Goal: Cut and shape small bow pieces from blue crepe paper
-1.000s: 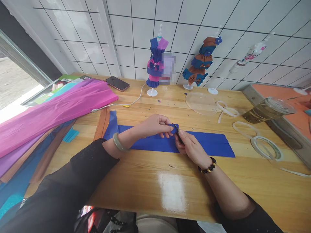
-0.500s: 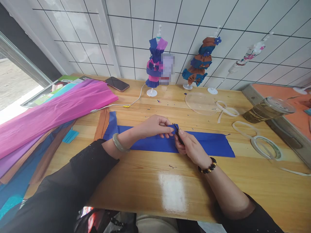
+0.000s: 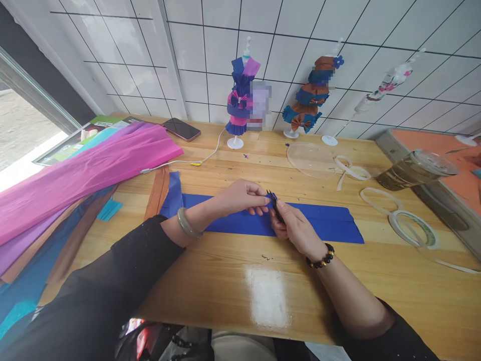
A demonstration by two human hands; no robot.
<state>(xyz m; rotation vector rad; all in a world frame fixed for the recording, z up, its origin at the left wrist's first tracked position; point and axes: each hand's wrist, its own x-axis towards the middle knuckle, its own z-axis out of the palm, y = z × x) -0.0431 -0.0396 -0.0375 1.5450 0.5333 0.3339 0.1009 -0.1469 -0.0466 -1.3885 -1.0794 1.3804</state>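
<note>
My left hand (image 3: pixel 244 196) pinches a small piece of blue crepe paper (image 3: pixel 269 199) between thumb and fingertips. Closed around small black scissors (image 3: pixel 277 209), my right hand (image 3: pixel 296 225) meets it from the right, with the dark blade tips at the blue piece. How far the blades stand apart is hard to make out. Under both hands a long blue crepe paper strip (image 3: pixel 330 224) lies flat across the wooden table (image 3: pixel 210 281). Its middle is partly covered by my hands.
Pink crepe paper (image 3: pixel 124 153) and other coloured sheets lie on the left, near a phone (image 3: pixel 182 129). Dressed paper figures (image 3: pixel 237 108) on stands line the tiled wall. A clear disc (image 3: pixel 311 160), a tape roll (image 3: pixel 413 229) and a lidded cup (image 3: pixel 415 169) are on the right.
The scissor tips have shifted slightly against the small blue piece, and less of that piece shows beyond them. Both hands stay almost in place.
</note>
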